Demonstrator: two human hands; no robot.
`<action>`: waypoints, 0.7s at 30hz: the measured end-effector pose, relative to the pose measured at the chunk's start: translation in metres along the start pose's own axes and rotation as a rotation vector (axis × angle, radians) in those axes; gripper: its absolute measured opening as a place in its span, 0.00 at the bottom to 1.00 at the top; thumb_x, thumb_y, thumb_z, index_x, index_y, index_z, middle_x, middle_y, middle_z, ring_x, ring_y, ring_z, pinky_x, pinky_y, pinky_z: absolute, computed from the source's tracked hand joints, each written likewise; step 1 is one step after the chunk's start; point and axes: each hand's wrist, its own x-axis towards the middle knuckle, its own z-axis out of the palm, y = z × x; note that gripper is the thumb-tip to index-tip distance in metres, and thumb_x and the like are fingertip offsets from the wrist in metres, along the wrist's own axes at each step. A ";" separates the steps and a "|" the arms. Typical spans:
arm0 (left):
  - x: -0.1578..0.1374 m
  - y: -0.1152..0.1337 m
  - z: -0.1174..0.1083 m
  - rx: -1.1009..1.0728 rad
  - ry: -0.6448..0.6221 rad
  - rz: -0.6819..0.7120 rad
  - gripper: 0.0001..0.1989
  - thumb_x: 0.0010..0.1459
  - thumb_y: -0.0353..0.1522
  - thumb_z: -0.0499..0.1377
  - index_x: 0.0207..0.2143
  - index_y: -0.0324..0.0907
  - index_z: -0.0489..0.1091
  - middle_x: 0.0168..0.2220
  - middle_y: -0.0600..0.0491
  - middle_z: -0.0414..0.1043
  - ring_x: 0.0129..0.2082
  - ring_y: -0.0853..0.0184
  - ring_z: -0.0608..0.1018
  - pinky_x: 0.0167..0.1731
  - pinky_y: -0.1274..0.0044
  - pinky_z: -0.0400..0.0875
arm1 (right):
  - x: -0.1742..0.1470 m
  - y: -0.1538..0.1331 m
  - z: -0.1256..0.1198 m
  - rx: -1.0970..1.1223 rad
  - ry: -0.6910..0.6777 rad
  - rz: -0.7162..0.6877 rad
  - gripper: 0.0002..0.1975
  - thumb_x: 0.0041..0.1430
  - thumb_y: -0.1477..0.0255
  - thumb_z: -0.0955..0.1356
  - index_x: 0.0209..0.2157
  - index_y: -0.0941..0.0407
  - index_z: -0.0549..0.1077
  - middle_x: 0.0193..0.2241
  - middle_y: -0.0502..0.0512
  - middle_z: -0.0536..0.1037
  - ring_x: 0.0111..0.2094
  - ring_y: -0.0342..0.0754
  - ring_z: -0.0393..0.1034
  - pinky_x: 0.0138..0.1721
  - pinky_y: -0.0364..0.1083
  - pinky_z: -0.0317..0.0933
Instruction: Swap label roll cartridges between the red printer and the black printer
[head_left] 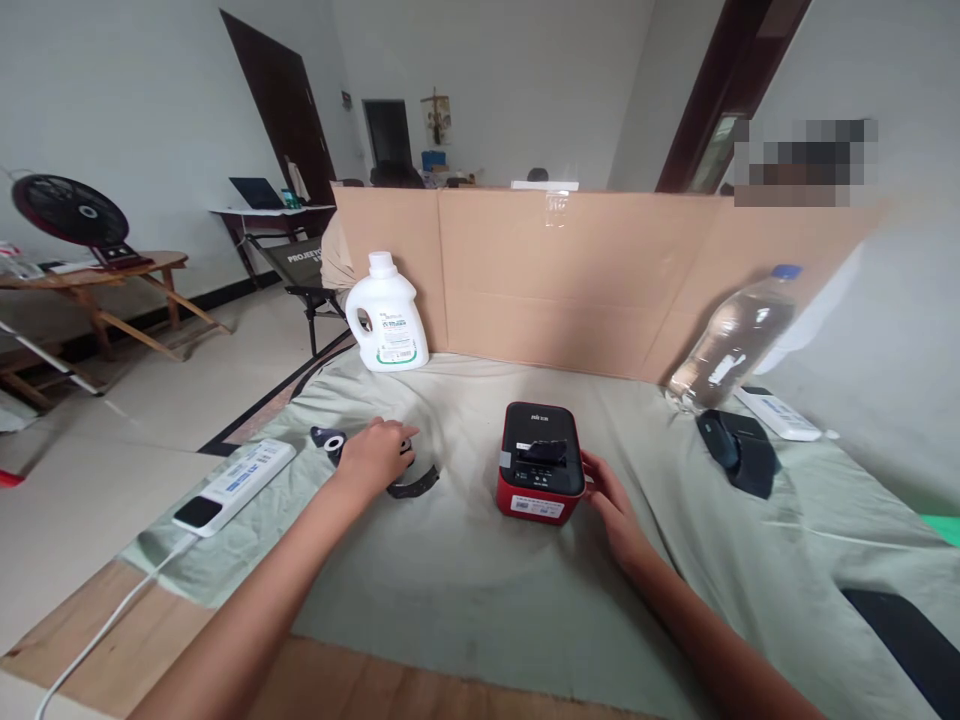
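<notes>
A red and black box-shaped device (539, 462) rests on the cloth, with a slot in its black top and a dark piece standing at that slot. My right hand (609, 503) is against its right side, fingers stretched along it and partly hidden. To the left, my left hand (377, 455) is curled low over dark items, the forefinger pointing right. A dark piece with a white ring (334, 447) shows left of this hand. Below its fingers lies a curved black strap (415, 486). What the left fingers grip is mostly hidden.
A white jug (388, 320) stands before an upright cardboard panel (555, 280). Power strips lie left (236, 485) and right (780, 413). A clear bottle (735, 335) leans near a black mouse-like object (720, 440). A dark flat object (907, 640) lies front right. A person sits beyond.
</notes>
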 end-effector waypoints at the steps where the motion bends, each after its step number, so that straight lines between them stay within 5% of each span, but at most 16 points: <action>1: -0.003 0.008 -0.002 -0.061 0.039 0.022 0.22 0.60 0.36 0.56 0.55 0.45 0.74 0.55 0.45 0.75 0.55 0.50 0.75 0.47 0.69 0.71 | -0.002 -0.004 -0.002 -0.013 -0.034 -0.011 0.29 0.60 0.59 0.68 0.61 0.50 0.65 0.59 0.60 0.70 0.59 0.58 0.66 0.57 0.57 0.65; 3: -0.007 0.032 0.000 -0.315 0.006 0.070 0.27 0.63 0.45 0.53 0.60 0.44 0.70 0.57 0.46 0.74 0.51 0.54 0.78 0.46 0.71 0.72 | -0.008 -0.007 -0.002 -0.061 -0.094 -0.032 0.36 0.57 0.59 0.71 0.65 0.50 0.60 0.63 0.62 0.66 0.61 0.60 0.65 0.57 0.58 0.65; 6: -0.009 0.076 0.013 -0.806 -0.355 0.047 0.37 0.64 0.55 0.47 0.66 0.43 0.60 0.55 0.42 0.75 0.30 0.63 0.82 0.28 0.75 0.73 | -0.019 -0.003 0.007 -0.132 -0.084 -0.020 0.43 0.58 0.59 0.72 0.69 0.49 0.53 0.67 0.62 0.59 0.63 0.61 0.62 0.60 0.60 0.62; 8: -0.009 0.101 0.023 -0.975 -0.521 0.041 0.35 0.65 0.53 0.46 0.67 0.44 0.56 0.47 0.42 0.79 0.22 0.66 0.79 0.17 0.79 0.66 | -0.026 0.003 0.018 -0.161 0.000 -0.010 0.44 0.58 0.59 0.72 0.70 0.50 0.51 0.67 0.62 0.60 0.63 0.62 0.62 0.61 0.62 0.62; 11: -0.005 0.114 0.028 -1.094 -0.564 0.010 0.30 0.67 0.46 0.48 0.67 0.44 0.53 0.36 0.45 0.80 0.18 0.69 0.76 0.13 0.82 0.62 | -0.026 0.007 0.036 -0.227 0.124 -0.025 0.44 0.58 0.56 0.72 0.70 0.53 0.53 0.65 0.64 0.63 0.62 0.65 0.64 0.60 0.64 0.62; 16: 0.024 0.069 -0.007 -1.221 -0.417 -0.097 0.28 0.68 0.39 0.49 0.67 0.43 0.53 0.32 0.48 0.78 0.17 0.69 0.76 0.15 0.82 0.66 | 0.036 -0.025 0.081 -0.288 0.074 -0.191 0.41 0.59 0.60 0.71 0.69 0.52 0.55 0.63 0.62 0.68 0.58 0.61 0.68 0.56 0.59 0.67; 21: 0.084 -0.014 -0.037 -1.149 -0.136 -0.199 0.18 0.66 0.37 0.50 0.54 0.39 0.67 0.18 0.56 0.69 0.12 0.70 0.69 0.14 0.81 0.62 | 0.135 -0.041 0.170 -0.151 -0.044 -0.305 0.40 0.59 0.65 0.70 0.70 0.52 0.53 0.66 0.58 0.62 0.60 0.56 0.65 0.57 0.53 0.67</action>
